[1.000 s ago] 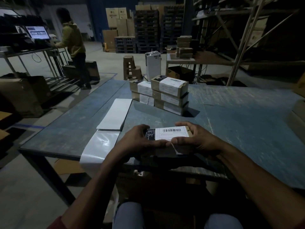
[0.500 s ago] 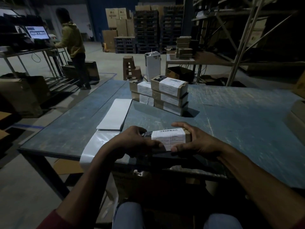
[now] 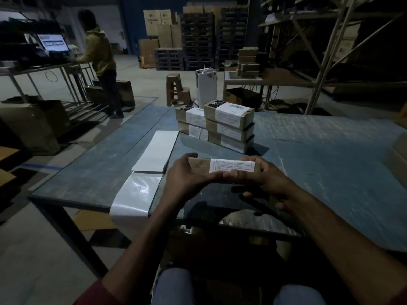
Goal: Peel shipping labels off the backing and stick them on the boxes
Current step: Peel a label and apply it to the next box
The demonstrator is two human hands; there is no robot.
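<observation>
I count five labelled boxes (image 3: 222, 126) stacked ahead — a sixth box (image 3: 200, 167) grasped by my left hand (image 3: 187, 176) and right hand (image 3: 262, 179); label strip (image 3: 157, 154) beside.

two hands (image 3: 187, 175) (image 3: 264, 179), one labelled box (image 3: 222, 168) between fingers. five labelled boxes stacked beyond fingertips (image 3: 229, 126). two label sheets (image 3: 156, 154) (image 3: 137, 194) left of fingers

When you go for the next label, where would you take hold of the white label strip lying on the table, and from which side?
Probably at the label strip's near end, where it meets the glossy emptied backing hanging over the table edge. It lies flat, so nothing stands up to grip; lift a label corner there, coming from the left with the left hand.
</observation>
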